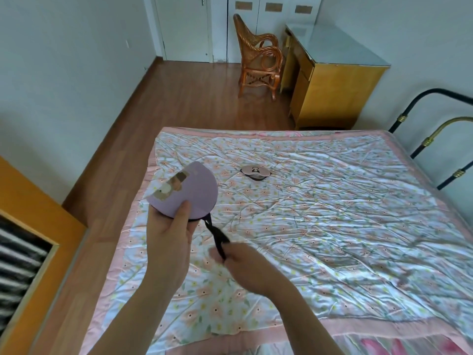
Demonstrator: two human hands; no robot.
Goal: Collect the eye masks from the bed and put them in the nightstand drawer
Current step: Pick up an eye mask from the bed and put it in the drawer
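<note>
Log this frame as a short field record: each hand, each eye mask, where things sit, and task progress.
left hand: holds the purple eye mask by its lower edge, above the bed
right hand: grips the purple mask's dark strap
pink eye mask: lies on the floral quilt, untouched, beyond the hands
bed frame: dark metal with brass-coloured rings, at right
other furniture: wicker chair, yellow desk
nightstand drawer: cannot tell which it is
progress: one mask in hand, one still on the bed
</note>
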